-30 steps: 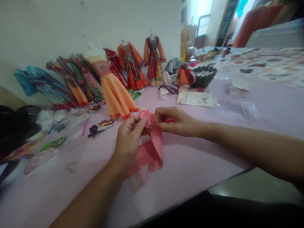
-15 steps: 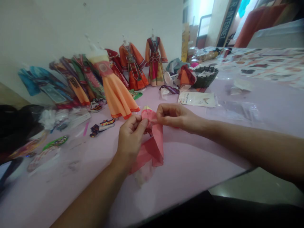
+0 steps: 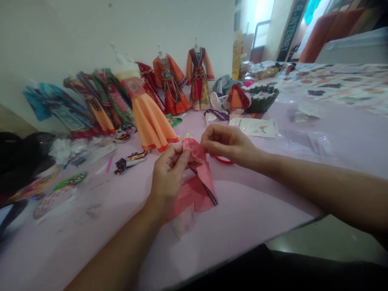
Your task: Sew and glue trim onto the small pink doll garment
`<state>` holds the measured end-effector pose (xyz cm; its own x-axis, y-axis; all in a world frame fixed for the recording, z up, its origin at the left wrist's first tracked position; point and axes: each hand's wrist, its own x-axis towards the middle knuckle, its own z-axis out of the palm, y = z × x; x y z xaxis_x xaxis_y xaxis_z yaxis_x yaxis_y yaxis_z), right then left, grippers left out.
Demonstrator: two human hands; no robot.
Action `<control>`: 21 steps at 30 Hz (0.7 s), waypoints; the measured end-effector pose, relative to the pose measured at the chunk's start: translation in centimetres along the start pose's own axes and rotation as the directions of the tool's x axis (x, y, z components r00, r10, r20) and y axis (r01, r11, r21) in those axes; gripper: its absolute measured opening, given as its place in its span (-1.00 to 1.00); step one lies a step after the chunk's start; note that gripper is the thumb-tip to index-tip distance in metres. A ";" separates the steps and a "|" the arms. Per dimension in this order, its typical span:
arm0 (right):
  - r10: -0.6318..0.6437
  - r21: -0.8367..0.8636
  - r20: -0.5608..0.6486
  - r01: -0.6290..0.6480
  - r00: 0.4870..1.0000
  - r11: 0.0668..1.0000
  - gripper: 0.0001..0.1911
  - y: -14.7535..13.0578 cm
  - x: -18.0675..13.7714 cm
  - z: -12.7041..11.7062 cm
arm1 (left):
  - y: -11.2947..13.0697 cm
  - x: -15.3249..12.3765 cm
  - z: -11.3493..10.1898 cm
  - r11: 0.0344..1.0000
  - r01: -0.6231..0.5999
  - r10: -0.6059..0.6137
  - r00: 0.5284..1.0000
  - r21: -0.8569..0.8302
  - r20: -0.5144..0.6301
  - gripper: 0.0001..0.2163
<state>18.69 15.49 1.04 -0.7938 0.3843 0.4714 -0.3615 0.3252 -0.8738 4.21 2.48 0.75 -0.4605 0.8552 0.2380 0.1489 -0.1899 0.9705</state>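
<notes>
A small pink cloth garment [image 3: 198,186], with a pale yellow tip at its top and a dark patterned trim along one edge, hangs down to the table. My left hand [image 3: 169,169] pinches its upper part between thumb and fingers. Just right of the cloth, my right hand [image 3: 226,141] is closed in a pinch; whatever is between its fingertips is too small to make out. A red curved loop [image 3: 224,160] shows on the table beneath my right hand, the rest of it hidden. Under the garment lies a pale piece of fabric [image 3: 184,222].
An orange doll dress [image 3: 151,117] stands behind my left hand. Several doll costumes [image 3: 169,85] line the wall. A dark woven basket [image 3: 263,99], a printed card [image 3: 254,126] and clear plastic bags [image 3: 303,139] lie at the right. Trim pieces [image 3: 130,161] lie at the left.
My right hand has moved slightly up and away from the cloth, uncovering the red loop. The garment's lower part has swung right, showing its dark trim. My left hand keeps its pinch.
</notes>
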 end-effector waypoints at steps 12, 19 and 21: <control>0.312 -0.002 0.063 -0.312 0.948 0.950 -0.63 1.3 0.3 -1.2 | -1.3 0.1 0.4 0.995 0.042 -0.035 0.996 -0.087 0.076 -0.95; 0.342 0.025 0.086 -0.345 0.936 0.938 -0.65 1.5 0.3 -1.1 | -1.8 0.1 0.3 0.996 0.059 -0.052 0.993 -0.063 0.105 -0.95; 0.346 0.026 0.095 -0.350 0.933 0.936 -0.68 1.6 0.3 -1.2 | -2.1 0.1 0.3 0.997 0.061 -0.055 0.993 -0.055 0.106 -0.95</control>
<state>18.45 17.12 -0.05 -0.9124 0.3892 0.1265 -0.0739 0.1472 -0.9863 4.14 3.12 -1.23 -0.3722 0.9108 0.1784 0.0724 -0.1631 0.9839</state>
